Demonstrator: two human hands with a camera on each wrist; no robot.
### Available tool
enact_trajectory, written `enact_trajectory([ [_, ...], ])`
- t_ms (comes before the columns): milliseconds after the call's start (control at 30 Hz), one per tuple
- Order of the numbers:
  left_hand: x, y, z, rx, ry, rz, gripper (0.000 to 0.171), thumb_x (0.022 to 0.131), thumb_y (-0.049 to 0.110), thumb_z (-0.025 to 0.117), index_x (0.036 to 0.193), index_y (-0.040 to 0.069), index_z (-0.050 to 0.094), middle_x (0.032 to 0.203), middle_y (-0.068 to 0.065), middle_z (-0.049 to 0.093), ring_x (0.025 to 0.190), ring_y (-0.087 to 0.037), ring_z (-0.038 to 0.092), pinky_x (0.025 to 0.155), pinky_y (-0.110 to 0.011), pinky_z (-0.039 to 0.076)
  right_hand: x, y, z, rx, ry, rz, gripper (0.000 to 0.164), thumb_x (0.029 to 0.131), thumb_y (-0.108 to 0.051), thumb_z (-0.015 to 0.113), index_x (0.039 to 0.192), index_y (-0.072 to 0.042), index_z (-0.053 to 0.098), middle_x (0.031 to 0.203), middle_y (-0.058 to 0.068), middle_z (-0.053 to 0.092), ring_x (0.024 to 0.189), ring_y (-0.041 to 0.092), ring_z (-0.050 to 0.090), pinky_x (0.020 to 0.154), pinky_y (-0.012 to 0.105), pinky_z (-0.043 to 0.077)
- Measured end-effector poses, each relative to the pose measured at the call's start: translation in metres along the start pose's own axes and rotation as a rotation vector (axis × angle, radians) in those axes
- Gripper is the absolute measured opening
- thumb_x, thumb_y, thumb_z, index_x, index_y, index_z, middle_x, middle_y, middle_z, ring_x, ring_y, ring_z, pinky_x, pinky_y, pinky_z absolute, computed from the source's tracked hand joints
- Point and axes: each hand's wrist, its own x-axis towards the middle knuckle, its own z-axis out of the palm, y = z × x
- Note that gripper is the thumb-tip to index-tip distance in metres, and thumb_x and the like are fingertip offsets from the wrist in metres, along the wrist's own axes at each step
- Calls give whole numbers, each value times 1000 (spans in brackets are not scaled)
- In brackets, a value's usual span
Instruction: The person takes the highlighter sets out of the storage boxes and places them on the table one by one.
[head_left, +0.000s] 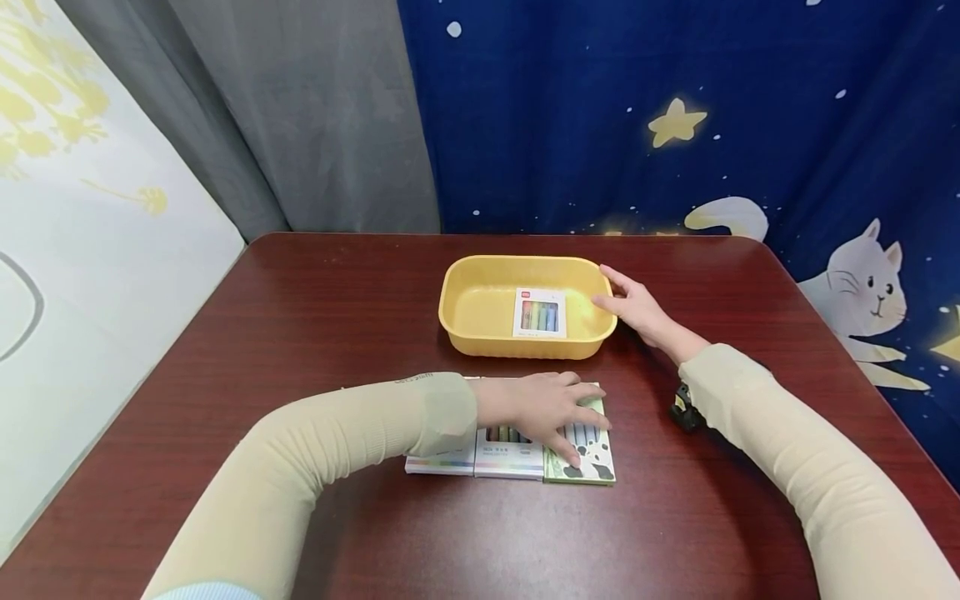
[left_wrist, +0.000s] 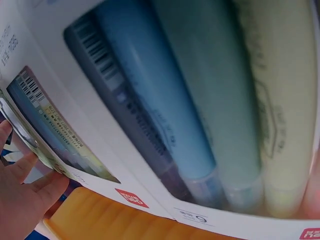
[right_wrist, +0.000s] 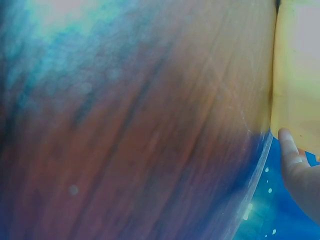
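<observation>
My left hand (head_left: 543,406) lies over a row of three flat marker boxes, its fingers spread on the green-and-white box with black cow spots (head_left: 600,454) at the right end. Beside that one lie a middle white box (head_left: 510,465) and a left white box (head_left: 441,464), both partly hidden by the hand and sleeve. Pastel highlighters (left_wrist: 195,100) show through a box window in the left wrist view. At the right end of a yellow plastic basket (head_left: 480,310), my right hand (head_left: 637,310) holds the rim. Inside the basket lies a white windowed marker box (head_left: 540,315).
A small black object (head_left: 684,408) is near the right forearm, partly under the sleeve. The dark red wooden table (head_left: 337,317) ends at the back against a grey curtain (head_left: 322,108) and a blue starry curtain (head_left: 555,117). A white wall panel (head_left: 97,250) borders the left.
</observation>
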Motion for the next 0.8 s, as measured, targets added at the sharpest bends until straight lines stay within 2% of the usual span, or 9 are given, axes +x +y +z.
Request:
enact_trajectory([
  [800,2,-9,3,-74,3,6,63,84,60,45,141,38,31,151,-1,18,132,-21,25,108,-32,29,0,0,0,-15,1,4,67,91,-14,56,146,-8,18,140,22,35,92,1,51,73,12,50],
])
